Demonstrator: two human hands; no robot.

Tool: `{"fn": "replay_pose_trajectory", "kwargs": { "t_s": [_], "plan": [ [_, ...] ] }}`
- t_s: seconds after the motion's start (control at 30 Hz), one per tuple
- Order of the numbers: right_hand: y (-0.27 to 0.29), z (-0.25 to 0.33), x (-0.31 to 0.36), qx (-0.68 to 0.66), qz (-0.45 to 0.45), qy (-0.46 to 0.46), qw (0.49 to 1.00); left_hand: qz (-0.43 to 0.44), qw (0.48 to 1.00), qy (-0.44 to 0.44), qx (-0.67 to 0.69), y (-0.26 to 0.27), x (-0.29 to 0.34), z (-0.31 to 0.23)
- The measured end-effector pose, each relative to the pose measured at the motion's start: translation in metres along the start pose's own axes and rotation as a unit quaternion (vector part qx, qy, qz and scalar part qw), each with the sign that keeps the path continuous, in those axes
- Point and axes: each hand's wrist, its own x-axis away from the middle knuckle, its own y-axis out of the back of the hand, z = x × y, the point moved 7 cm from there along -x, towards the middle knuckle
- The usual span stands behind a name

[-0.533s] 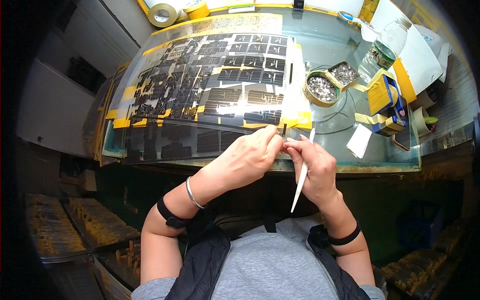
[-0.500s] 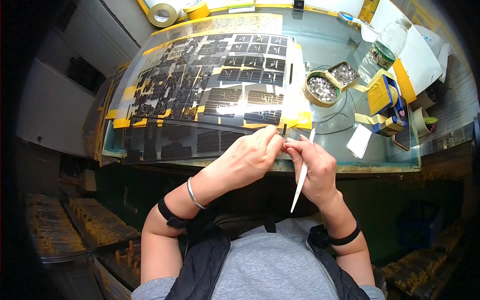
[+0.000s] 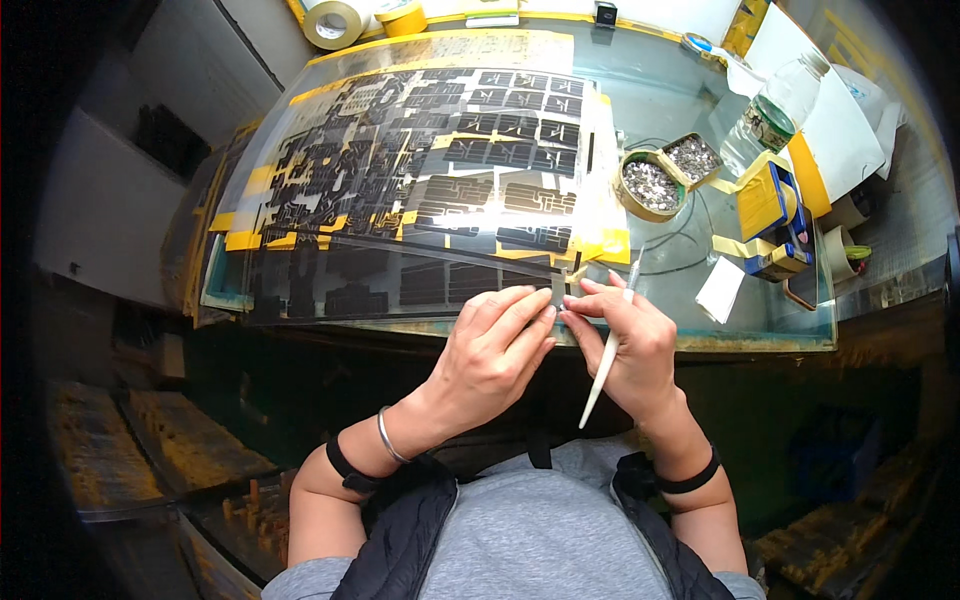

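Glass bench under me, and up on its right side sit two small tins: a round tin and a square tin touching it, both filled with tiny silvery bits. Just beyond them a clear bottle leans, and a blue and yellow tape dispenser sits to their right. Two tape rolls rest at the far left corner.

Now my hands, both raised over the near edge of the bench, forearms coming up from below. My left hand has its fingers stretched forward and pinched onto a small dark strip, standing upright between my two hands. My right hand meets it from the other side, fingertips closed on that same strip, thumb tucked in. Threaded through my right fist is a white stick, slanting from above the knuckles down past the wrist, gripped along with the strip.

Just ahead of the strip lies the big clear sheet covered in dark cut pieces, taped down with yellow tape.
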Motion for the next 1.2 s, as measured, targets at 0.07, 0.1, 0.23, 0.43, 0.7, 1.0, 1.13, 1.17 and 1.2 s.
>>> {"fn": "replay_pose_trajectory", "kwargs": {
  "t_s": [0.07, 0.1, 0.23, 0.43, 0.7, 1.0, 1.13, 1.17, 1.2],
  "plan": [
    [0.000, 0.003, -0.002, 0.017, -0.001, 0.004, 1.000, -0.001, 1.000, -0.003, 0.019, -0.001, 0.000, 0.002],
    [-0.001, 0.005, -0.002, 0.023, 0.001, 0.007, 1.000, -0.001, 1.000, -0.004, 0.028, -0.002, 0.000, 0.003],
    [-0.004, 0.012, -0.005, 0.030, 0.009, 0.029, 0.999, -0.017, 0.999, 0.007, 0.050, -0.004, 0.001, 0.007],
    [-0.013, 0.004, 0.004, 0.010, -0.021, 0.014, 1.000, -0.046, 0.997, 0.012, 0.055, -0.004, -0.002, 0.009],
    [-0.014, 0.005, 0.008, 0.019, -0.055, 0.022, 0.998, -0.058, 0.997, 0.016, 0.053, -0.003, -0.003, 0.010],
    [-0.002, -0.015, 0.013, -0.034, -0.131, -0.060, 0.989, -0.064, 0.996, 0.015, 0.060, -0.002, -0.005, 0.010],
    [-0.003, -0.009, 0.010, -0.049, -0.077, -0.027, 0.995, -0.040, 0.993, 0.046, 0.099, 0.000, -0.019, 0.018],
    [-0.004, -0.008, 0.010, -0.038, -0.057, -0.021, 0.997, -0.026, 0.991, 0.060, 0.114, -0.002, -0.021, 0.019],
    [-0.003, -0.009, 0.010, -0.037, -0.066, -0.023, 0.997, -0.010, 0.989, 0.072, 0.129, -0.004, -0.024, 0.021]
  ]
}}
